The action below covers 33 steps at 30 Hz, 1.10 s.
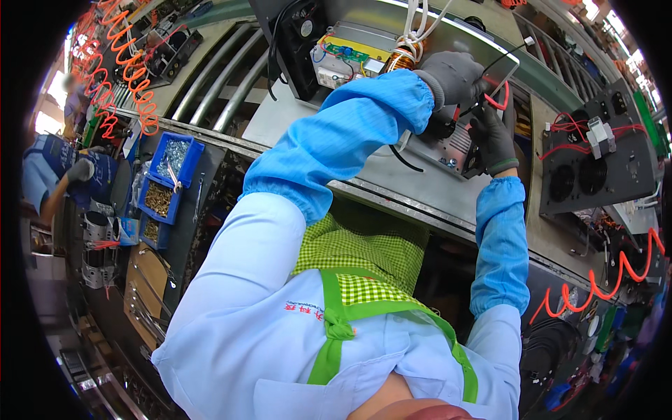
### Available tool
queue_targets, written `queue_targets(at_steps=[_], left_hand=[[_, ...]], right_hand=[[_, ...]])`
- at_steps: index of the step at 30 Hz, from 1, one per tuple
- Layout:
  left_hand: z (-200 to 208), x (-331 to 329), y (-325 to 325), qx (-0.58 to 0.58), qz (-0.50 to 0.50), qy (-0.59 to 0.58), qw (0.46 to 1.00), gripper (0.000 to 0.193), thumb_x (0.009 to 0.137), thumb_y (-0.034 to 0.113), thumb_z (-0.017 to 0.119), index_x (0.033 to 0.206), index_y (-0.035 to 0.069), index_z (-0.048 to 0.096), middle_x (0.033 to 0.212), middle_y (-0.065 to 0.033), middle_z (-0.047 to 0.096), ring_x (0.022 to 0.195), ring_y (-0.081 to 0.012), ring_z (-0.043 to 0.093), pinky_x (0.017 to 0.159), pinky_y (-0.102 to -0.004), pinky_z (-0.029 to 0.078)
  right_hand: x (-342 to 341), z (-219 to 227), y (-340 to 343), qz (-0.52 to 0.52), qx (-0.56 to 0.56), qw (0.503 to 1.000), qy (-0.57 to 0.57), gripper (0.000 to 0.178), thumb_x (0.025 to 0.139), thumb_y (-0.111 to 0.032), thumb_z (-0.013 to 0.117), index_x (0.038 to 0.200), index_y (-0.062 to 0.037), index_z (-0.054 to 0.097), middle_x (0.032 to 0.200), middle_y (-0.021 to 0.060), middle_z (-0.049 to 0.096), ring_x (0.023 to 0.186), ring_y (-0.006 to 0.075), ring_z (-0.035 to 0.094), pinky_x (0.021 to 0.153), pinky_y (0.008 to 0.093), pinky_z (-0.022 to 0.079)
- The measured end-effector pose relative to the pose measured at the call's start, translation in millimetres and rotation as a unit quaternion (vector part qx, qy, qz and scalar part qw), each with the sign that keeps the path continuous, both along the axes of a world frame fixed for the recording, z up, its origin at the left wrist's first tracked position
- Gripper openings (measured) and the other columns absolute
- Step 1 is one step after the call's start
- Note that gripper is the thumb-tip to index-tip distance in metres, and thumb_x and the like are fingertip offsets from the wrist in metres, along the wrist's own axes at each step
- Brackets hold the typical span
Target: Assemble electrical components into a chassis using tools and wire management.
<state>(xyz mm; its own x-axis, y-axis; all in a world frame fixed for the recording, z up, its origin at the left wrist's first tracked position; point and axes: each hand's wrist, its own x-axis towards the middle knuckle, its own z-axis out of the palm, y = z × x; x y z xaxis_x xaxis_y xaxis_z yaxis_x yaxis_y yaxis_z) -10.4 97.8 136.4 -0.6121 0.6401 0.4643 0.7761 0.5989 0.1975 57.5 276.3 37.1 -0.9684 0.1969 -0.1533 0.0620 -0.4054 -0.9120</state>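
Both my hands wear dark grey gloves and meet over the right part of an open metal chassis (pixel 381 171). My left hand (pixel 453 78) is closed, its fingertips partly hidden. A thin black cable (pixel 505 57) with a white connector (pixel 529 42) runs out from beside it. My right hand (pixel 493 138) is closed, its fingers pointing up towards the left ones. Between the fingertips a red wire (pixel 501 98) bends in a loop. What exactly each hand grips is too small to make out. A copper-wound coil (pixel 400 60) with thick white leads (pixel 414 28) stands left of my left hand.
A green circuit board (pixel 347 52) sits in the chassis beside a black fan panel (pixel 297 49). Blue bins (pixel 175 159) of screws stand at left, near rollers (pixel 227 77). Another unit with red wires (pixel 595 150) is at right. Red coiled hoses (pixel 115 42) hang; a co-worker (pixel 59 168) is far left.
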Motion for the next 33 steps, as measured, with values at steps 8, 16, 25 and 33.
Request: queue_targets(at_steps=[8,16,25,33], left_hand=[[3,7,1,-0.012,-0.029,0.034,0.999,0.026,0.085,0.034,0.057,0.09,0.01,0.064,0.091,-0.0121,0.062,0.084,-0.0322,0.062,0.072,-0.0429,0.05],[4,4,-6,-0.096,-0.104,0.105,0.984,0.015,0.078,0.022,0.062,0.088,0.011,0.062,0.089,-0.0113,0.06,0.079,-0.0295,0.064,0.067,-0.0405,0.052],[10,-3,-12,-0.035,-0.081,0.038,0.995,0.023,0.082,0.032,0.058,0.081,0.01,0.064,0.082,-0.0117,0.06,0.078,-0.0318,0.062,0.066,-0.0424,0.051],[-13,2,-5,0.17,-0.035,0.015,0.985,0.025,0.084,0.034,0.059,0.08,0.01,0.064,0.079,-0.0124,0.06,0.076,-0.0339,0.06,0.066,-0.0437,0.048]], right_hand=[[-13,-11,13,0.123,0.04,0.992,-0.015,0.049,0.087,-0.049,0.058,0.121,-0.0134,0.057,0.109,0.0007,0.062,0.094,0.0138,0.056,0.08,0.0316,0.043],[-12,-19,13,0.187,0.09,0.975,0.075,0.054,0.084,-0.048,0.062,0.119,-0.0076,0.055,0.111,0.0034,0.059,0.098,0.0151,0.058,0.085,0.0303,0.046],[-33,-45,20,0.157,0.239,0.942,0.177,0.028,0.094,-0.028,0.053,0.108,-0.004,0.054,0.096,0.003,0.057,0.089,0.0141,0.057,0.081,0.028,0.047],[-28,-28,0,0.2,0.129,0.961,0.143,0.033,0.093,-0.037,0.054,0.099,-0.0047,0.056,0.09,0.0015,0.056,0.081,0.0108,0.053,0.074,0.025,0.045]])
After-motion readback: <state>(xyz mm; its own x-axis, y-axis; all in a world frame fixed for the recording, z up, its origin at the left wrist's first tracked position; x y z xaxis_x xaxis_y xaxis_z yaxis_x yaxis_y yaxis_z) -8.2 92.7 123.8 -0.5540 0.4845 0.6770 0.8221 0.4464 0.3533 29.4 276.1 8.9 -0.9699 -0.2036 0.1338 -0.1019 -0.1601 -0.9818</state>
